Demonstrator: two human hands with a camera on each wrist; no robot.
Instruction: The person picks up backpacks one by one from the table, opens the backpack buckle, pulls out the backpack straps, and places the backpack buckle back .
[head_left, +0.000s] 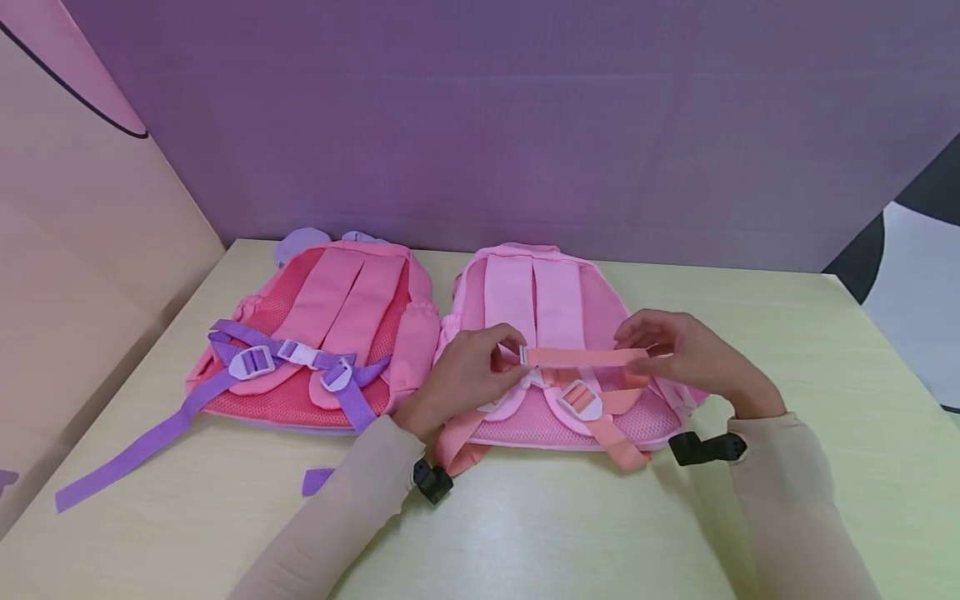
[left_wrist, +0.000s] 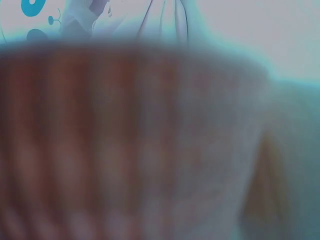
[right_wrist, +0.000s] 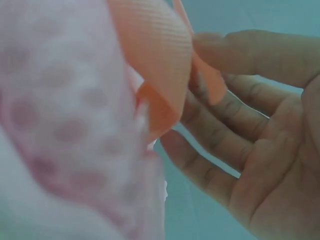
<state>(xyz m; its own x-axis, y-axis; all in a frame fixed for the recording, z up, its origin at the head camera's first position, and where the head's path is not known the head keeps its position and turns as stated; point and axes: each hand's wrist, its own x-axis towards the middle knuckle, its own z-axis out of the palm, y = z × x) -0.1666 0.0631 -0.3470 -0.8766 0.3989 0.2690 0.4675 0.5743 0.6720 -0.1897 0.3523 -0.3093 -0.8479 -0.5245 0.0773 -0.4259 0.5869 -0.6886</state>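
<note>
A light pink backpack (head_left: 600,304) lies with its shoulder straps facing up, and both hands are over its lower part. My left hand (head_left: 476,367) pinches a white buckle piece (head_left: 524,355) between thumb and finger. From that piece an orange strap (head_left: 581,357) runs level to my right hand (head_left: 686,354). In the right wrist view, the thumb and fingers of that hand pinch the orange webbing (right_wrist: 210,82) beside the mesh panel (right_wrist: 70,100). A white slide adjuster (head_left: 580,401) sits below the strap. Something blurred fills most of the left wrist view.
To the left lies a second, darker pink backpack (head_left: 300,333) with purple straps (head_left: 157,442), one trailing over the table (head_left: 555,533). Its white buckle (head_left: 297,354) is fastened across the shoulder straps. A purple wall (head_left: 510,125) stands behind the table.
</note>
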